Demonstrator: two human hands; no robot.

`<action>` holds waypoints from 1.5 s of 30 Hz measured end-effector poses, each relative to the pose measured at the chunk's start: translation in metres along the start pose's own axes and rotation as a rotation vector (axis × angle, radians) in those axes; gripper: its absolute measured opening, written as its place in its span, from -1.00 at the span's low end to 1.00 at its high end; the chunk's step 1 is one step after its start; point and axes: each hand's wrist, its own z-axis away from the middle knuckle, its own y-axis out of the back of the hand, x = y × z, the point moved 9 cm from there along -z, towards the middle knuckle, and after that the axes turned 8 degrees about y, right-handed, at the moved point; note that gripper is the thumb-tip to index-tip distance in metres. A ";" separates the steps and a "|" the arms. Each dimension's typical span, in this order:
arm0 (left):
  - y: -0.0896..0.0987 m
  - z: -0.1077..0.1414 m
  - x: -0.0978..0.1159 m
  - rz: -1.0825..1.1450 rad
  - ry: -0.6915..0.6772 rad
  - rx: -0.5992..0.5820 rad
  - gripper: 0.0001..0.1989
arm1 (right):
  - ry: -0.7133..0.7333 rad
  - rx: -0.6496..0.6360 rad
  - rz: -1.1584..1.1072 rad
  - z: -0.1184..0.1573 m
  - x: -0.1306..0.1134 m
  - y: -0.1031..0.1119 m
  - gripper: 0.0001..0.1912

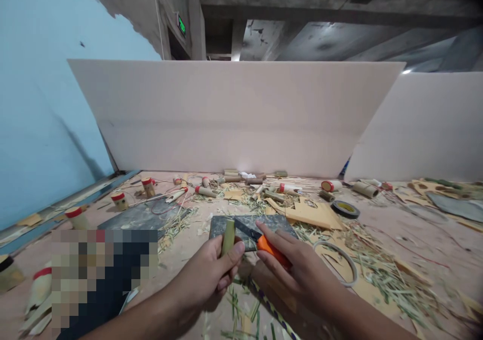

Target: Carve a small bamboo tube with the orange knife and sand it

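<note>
Upright in my left hand (217, 269) is a short green bamboo piece (228, 237), gripped between thumb and fingers with its top end sticking out. My right hand (289, 259) is closed around the orange handle (272, 250) of a utility knife. The knife's dark blade (246, 229) points left, its tip close to the upper part of the bamboo; whether they touch I cannot tell. Beneath both hands lies a dark, scuffed cutting board (279, 223) on the table. Green shavings (237, 305) are scattered below my hands.
Bamboo tubes with red ends (119, 201) stand at the left, and several more lie along the back. To the right are a tape roll (345, 209), a pale ring (352, 269), yellow sheet scraps (313, 214) and heaped shavings (400, 279). A white panel (234, 118) closes off the back.
</note>
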 end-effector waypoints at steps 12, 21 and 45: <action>-0.011 0.010 0.017 0.044 -0.053 -0.055 -0.50 | 0.142 -0.159 0.008 0.004 -0.023 -0.015 -0.43; -0.012 0.012 0.012 -0.015 -0.101 -0.001 -0.63 | 0.062 0.016 0.101 0.004 -0.006 -0.005 -0.44; -0.019 0.007 0.009 0.130 -0.135 -0.136 -0.56 | 0.120 -0.151 0.064 0.006 -0.024 -0.018 -0.46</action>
